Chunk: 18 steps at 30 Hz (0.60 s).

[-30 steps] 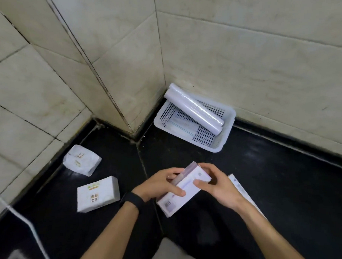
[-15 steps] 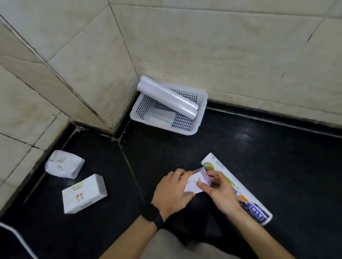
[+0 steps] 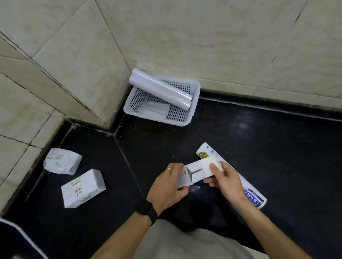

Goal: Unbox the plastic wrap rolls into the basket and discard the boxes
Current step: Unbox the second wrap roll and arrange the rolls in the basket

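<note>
Head view, floor corner, with all places taken from the white perforated basket (image 3: 194,86), which sits on the black floor (image 3: 283,154) against the tiled wall (image 3: 221,40), in the corner.

(a) One plastic wrap roll (image 3: 161,91) lies slantwise across the basket, its far end propped on the back-left rim and its near end down inside by the right wall. Beneath it, on the basket's bottom, lies a flat clear packet (image 3: 154,109).

(b) Well in front of the basket, nearer to me, I hold a small white box (image 3: 194,175) above the floor. My left hand (image 3: 166,185) grips its left end, fingers curled round it; there is a ring (image 3: 168,168) on one finger and a black watch (image 3: 145,208) on the wrist. My right hand (image 3: 226,183) pinches the box's opened end flap, thumb pressed on top and fingers curled beneath. I cannot tell what the box holds.

(c) A long printed carton (image 3: 254,199) lies on the floor in front of the basket and to its right, running away from it and partly hidden under my right hand.

(d) Two white wrapped packs lie in front of the basket and well to its left: a crumpled pack (image 3: 61,161) closer to the wall and a squarer pack (image 3: 83,188) just beyond it, nearer to me.
</note>
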Tool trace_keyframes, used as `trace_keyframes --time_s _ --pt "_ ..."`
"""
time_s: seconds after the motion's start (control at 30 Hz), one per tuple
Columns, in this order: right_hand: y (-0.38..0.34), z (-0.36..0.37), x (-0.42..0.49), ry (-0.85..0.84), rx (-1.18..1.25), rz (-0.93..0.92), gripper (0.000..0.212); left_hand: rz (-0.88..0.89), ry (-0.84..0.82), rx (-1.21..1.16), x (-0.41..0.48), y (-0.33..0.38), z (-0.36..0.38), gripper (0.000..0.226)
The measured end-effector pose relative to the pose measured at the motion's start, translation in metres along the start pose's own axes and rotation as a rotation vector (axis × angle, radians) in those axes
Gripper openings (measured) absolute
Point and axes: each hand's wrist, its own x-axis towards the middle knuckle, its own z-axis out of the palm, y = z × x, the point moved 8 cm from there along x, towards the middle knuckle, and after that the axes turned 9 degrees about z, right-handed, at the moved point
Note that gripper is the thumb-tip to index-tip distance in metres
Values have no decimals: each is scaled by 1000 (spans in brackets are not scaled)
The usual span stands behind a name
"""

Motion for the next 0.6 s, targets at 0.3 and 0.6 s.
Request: trace_keyframes --time_s 0.3,0.6 --pt "4 33 -2 -186 148 117 20 -18 121 -132 1 10 -20 65" --pt "-37 -7 -6 161 -148 -224 29 -63 109 -66 10 -9 -32 77"
